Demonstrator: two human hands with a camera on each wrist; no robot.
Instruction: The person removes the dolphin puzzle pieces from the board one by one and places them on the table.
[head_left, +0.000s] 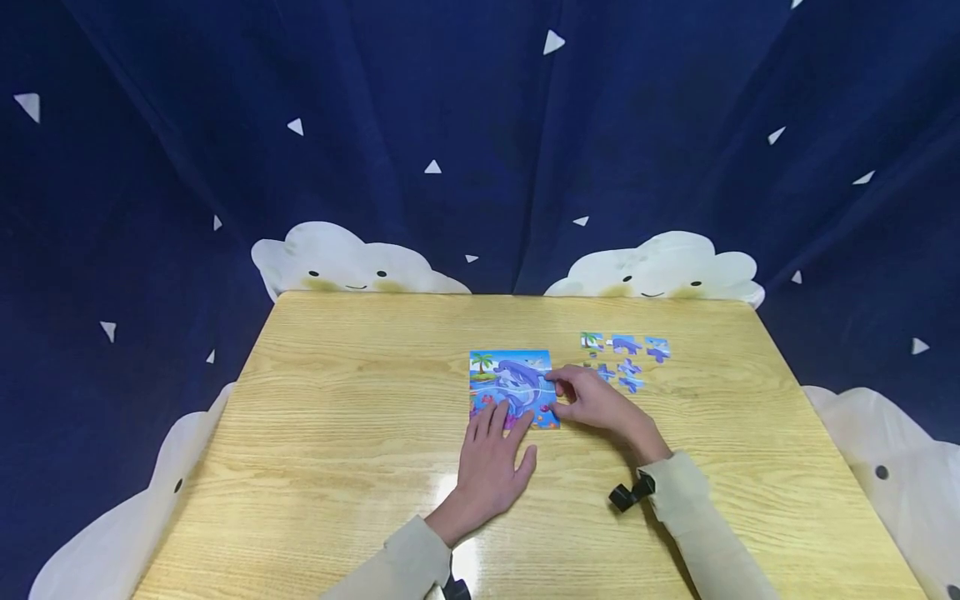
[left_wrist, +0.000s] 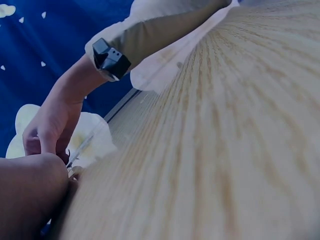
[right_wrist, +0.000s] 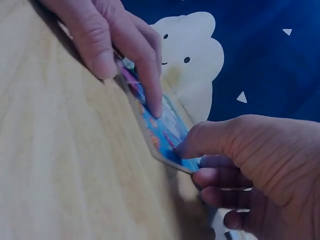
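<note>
A square dolphin picture board [head_left: 486, 390], with a palm tree and sea scene, lies on the table. My left hand [head_left: 491, 462] rests its outstretched fingertips on the lower part of the picture. At the board's right edge my right hand [head_left: 600, 404] pinches it; in the right wrist view the thumb lies on top of the board [right_wrist: 159, 136] and the other fingers curl at its edge. Just beyond that hand are several loose jigsaw pieces [head_left: 624, 344], printed with bits of dolphin, palm and water. Some of these pieces are partly hidden by the right hand.
The wooden table [head_left: 337, 400] spreads out on both sides of the board. White cloud-shaped cushions [head_left: 667, 262] line its far and side edges. Behind hangs a dark blue curtain [head_left: 480, 108] with white triangles. A small black device [left_wrist: 111, 60] is strapped at the right wrist.
</note>
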